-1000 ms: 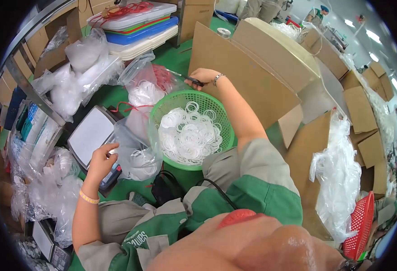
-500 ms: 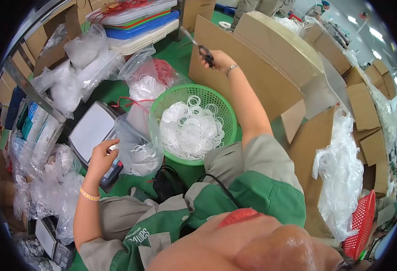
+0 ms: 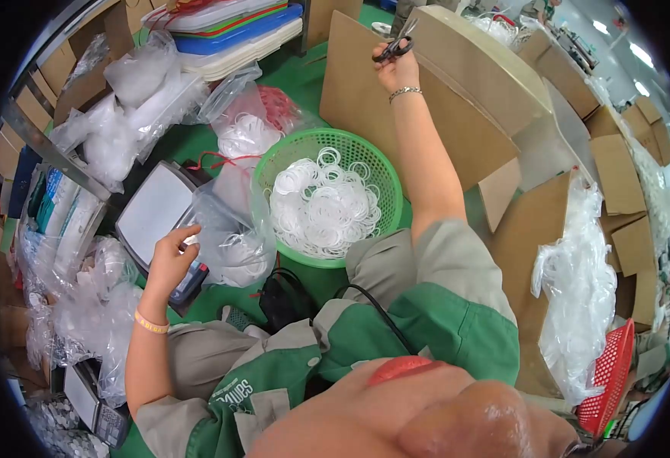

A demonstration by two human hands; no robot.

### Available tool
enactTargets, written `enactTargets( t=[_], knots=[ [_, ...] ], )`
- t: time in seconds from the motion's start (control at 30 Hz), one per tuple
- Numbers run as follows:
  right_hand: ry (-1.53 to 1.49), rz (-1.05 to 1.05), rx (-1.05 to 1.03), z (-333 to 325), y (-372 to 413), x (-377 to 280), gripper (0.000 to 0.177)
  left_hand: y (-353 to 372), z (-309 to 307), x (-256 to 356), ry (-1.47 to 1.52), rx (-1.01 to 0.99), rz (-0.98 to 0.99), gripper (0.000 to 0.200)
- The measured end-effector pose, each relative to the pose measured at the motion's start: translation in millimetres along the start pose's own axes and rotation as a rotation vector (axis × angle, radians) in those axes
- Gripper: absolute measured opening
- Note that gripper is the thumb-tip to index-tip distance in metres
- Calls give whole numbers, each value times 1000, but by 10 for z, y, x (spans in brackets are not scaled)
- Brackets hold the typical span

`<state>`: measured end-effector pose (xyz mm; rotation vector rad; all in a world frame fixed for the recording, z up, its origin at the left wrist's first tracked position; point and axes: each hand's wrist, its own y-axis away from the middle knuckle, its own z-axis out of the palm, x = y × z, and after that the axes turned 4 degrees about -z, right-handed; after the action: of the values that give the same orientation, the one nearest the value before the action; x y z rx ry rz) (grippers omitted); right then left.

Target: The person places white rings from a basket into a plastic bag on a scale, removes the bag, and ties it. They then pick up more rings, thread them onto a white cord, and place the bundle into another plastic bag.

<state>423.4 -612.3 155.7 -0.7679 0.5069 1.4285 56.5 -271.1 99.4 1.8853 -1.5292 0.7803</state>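
Raised at the top, over the cardboard, my right hand (image 3: 397, 70) is closed around black-handled scissors (image 3: 393, 50), whose blades point up and away. My left hand (image 3: 172, 261) has its fingers curled at the edge of a clear plastic bag (image 3: 232, 229); the exact grip is partly hidden. White rings lie in the bottom of that bag. Between my hands stands a green perforated basket (image 3: 387, 172) holding a heap of white translucent rings (image 3: 323, 206). Just beyond my left hand is a scale (image 3: 156, 210) with a pale flat top.
Another bag of white rings (image 3: 247, 136), with red string, lies behind the basket. Large cardboard boxes (image 3: 457, 130) line the right side, with plastic film (image 3: 577, 290) and a red basket (image 3: 608, 378). Stacked plastic lids (image 3: 236, 38) and crumpled bags (image 3: 136, 99) are at left.
My right hand has moved up and to the right with the scissors, which now point upward and to the right. My left hand stays almost in place at the bag.
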Motion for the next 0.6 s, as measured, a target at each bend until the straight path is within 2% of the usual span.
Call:
enactTargets(
  t=[0.17, 0.43, 0.47, 0.53, 0.6],
  knots=[
    [-4, -37, -8, 40, -69, -87, 45, -14, -1, -3, -8, 1, 11, 32],
    [13, -143, -2, 14, -130, -132, 39, -33, 4, -31, -10, 4, 32, 33],
    [12, -156, 61, 7, -136, -159, 34, -42, 9, -20, -9, 5, 35, 33],
    [-99, -256, 0, -84, -238, -183, 26, -30, 0, -3, -4, -8, 6, 33],
    [-160, -335, 198, -126, -233, -199, 17, -38, -1, -4, -17, -13, 5, 33]
  ],
)
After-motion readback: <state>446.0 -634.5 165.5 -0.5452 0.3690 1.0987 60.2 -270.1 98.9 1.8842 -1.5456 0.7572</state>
